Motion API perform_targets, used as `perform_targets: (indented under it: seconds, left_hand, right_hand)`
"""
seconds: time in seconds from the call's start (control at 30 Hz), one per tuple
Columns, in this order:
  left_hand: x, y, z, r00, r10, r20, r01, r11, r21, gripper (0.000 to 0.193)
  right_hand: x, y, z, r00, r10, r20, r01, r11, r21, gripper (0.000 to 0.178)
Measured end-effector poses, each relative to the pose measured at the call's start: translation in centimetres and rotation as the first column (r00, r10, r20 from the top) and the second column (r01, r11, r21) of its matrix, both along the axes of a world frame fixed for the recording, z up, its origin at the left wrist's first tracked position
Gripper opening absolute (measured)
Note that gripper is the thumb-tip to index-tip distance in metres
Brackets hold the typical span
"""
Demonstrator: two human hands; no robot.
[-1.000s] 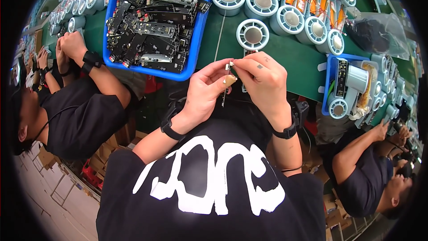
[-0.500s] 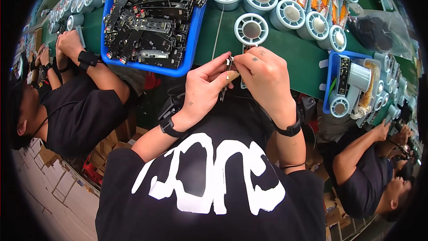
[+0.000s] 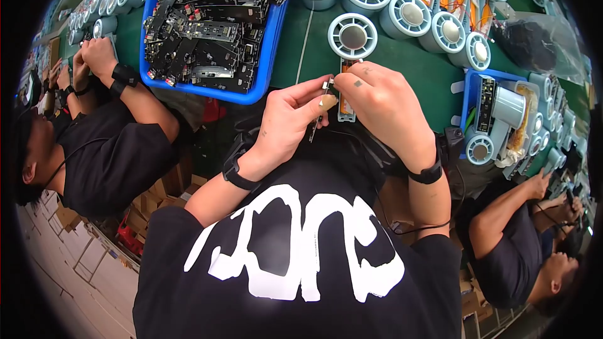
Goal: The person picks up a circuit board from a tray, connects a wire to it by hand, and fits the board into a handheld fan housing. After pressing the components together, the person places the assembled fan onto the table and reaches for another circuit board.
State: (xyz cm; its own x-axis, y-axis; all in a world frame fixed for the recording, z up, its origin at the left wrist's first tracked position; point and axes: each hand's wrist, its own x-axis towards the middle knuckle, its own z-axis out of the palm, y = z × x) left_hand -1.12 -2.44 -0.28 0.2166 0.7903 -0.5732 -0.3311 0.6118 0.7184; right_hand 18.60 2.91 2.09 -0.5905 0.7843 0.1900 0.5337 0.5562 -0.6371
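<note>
Left hand (image 3: pixel 282 118): pinching a narrow circuit board (image 3: pixel 313 130) between thumb and fingers
Right hand (image 3: pixel 381 95): fingertips at the board's upper end; cannot tell whether they grip
Board position: slanted, between both hands, near a pale-blue fan housing (image 3: pixel 352 36) on the table (image 3: pixel 294 56)

Forearms (image 3: pixel 223 198) converging, left hand (image 3: pixel 282 119) pinched beside right hand (image 3: pixel 383 97), fingers curled, at the bench's (image 3: pixel 424 91) near edge.

A factory workshop: circuit boards (image 3: pixel 210 30) heaped at eleven o'clock, matching light-blue parts (image 3: pixel 352 36) at one, a worker (image 3: pixel 119 163) at nine, another worker (image 3: pixel 507 232) at four.
</note>
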Motion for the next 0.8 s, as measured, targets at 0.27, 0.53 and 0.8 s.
perform_targets:
  seconds: [0.27, 0.53, 0.8]
  left_hand:
    - [-0.8, 0.5, 0.6, 0.997, -0.068, 0.039, 0.070, 0.996, -0.060, 0.042]
    - [-1.3, 0.9, 0.5, 0.988, -0.132, 0.085, 0.142, 0.983, -0.120, 0.036]
    - [-1.9, 1.5, 0.6, 0.979, -0.185, 0.085, 0.196, 0.971, -0.139, 0.032]
  right_hand:
    - [0.2, 1.6, 1.2, 0.989, 0.144, 0.024, -0.144, 0.989, 0.019, 0.022]
    - [0.5, 3.2, 1.6, 0.908, 0.369, 0.198, -0.396, 0.911, 0.116, 0.020]
    - [0.1, 4.2, 1.5, 0.873, 0.419, 0.248, -0.452, 0.887, 0.094, 0.016]
